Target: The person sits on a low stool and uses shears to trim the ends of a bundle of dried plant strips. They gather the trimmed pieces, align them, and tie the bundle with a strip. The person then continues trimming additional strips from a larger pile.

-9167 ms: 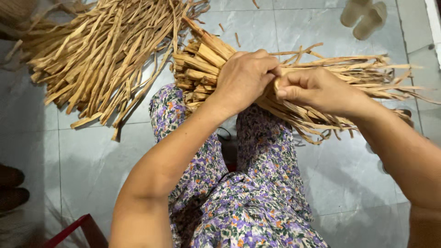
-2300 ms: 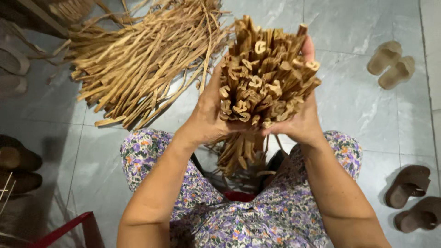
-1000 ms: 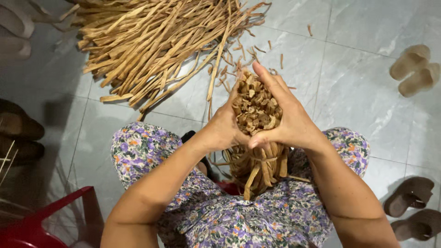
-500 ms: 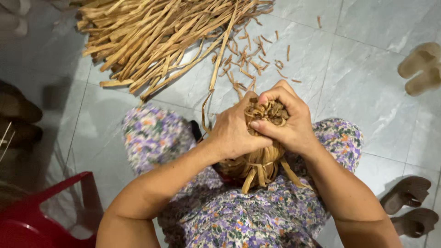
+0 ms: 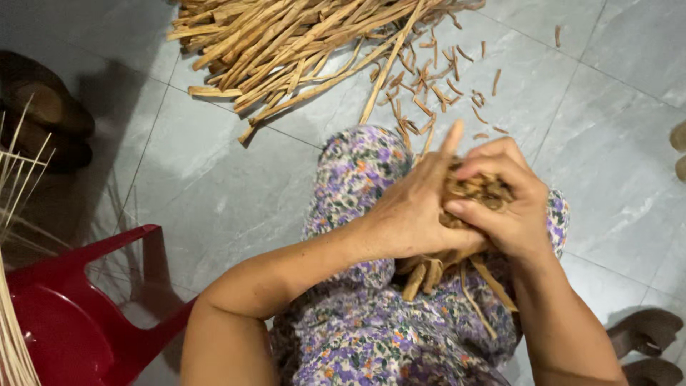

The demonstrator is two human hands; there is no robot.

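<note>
Hands: left hand (image 5: 414, 214) and right hand (image 5: 511, 207) clamp strip bundle (image 5: 480, 191) upright. Loose grip risks strips slipping onto lap.

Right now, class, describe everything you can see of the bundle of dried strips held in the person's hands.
The bundle of dried strips is tan-brown and looks like flat, fibrous plant material. It stands roughly upright over the lap, its curled cut ends facing the camera. The left hand and right hand wrap around it from both sides and hide most of it. A few loose strip ends poke out below the hands onto the floral trousers.
</note>
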